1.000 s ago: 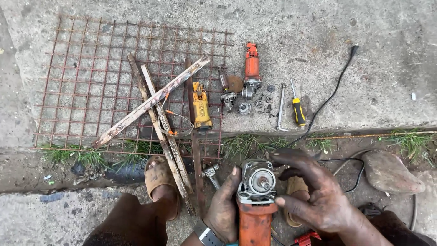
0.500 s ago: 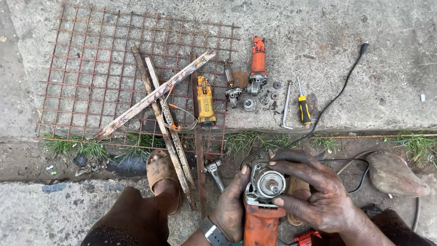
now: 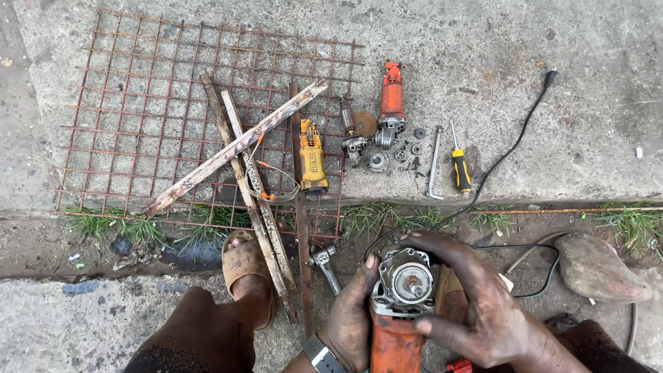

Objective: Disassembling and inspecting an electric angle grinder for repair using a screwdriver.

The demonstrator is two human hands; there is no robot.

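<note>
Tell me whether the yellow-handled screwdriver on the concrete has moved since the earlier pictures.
No. The yellow-handled screwdriver still lies just right of the bent metal wrench, as before; only the camera view shifted.

Both hands curl close together low in view, left hand point(image 3: 349, 318) cupped upright, right hand point(image 3: 483, 311) arched over.

Rusty wire mesh point(image 3: 138, 103) on concrete, 3 metal strips point(image 3: 242, 148) crossed atop. Yellow tool body point(image 3: 312, 157), orange tool body point(image 3: 391, 100) (dismantled), yellow-handled screwdriver point(image 3: 460, 169) alongside.
</note>
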